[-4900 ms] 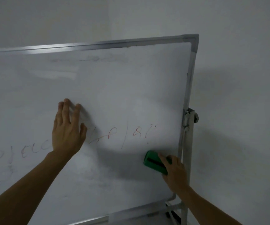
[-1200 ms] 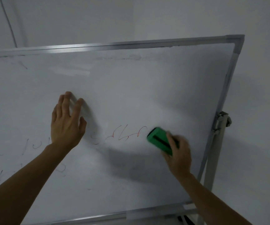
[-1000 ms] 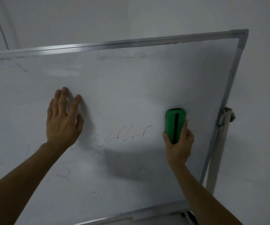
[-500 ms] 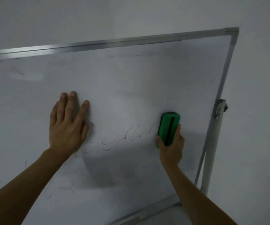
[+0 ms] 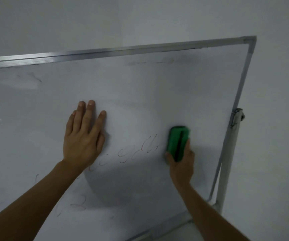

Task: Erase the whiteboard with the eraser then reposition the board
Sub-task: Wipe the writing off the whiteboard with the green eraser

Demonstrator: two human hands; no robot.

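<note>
A large whiteboard [image 5: 157, 94] in a metal frame fills the head view, tilted on its stand. Faint red writing [image 5: 138, 152] runs across its lower middle, with more pale marks lower left. My right hand [image 5: 181, 164] grips a green eraser [image 5: 177, 142] with a black stripe, held upright and pressed against the board at the right end of the red writing. My left hand [image 5: 83, 134] lies flat on the board left of the writing, fingers spread and pointing up.
A grey stand post [image 5: 230, 153] with a pivot clamp [image 5: 236, 116] runs down the board's right edge. A metal tray rail [image 5: 157, 232] lines the bottom edge. Plain white walls lie behind and to the right.
My right hand has turned the eraser upright and slid it left onto the end of the red writing, rubbing out a bit. My left hand stays flat on the board.
</note>
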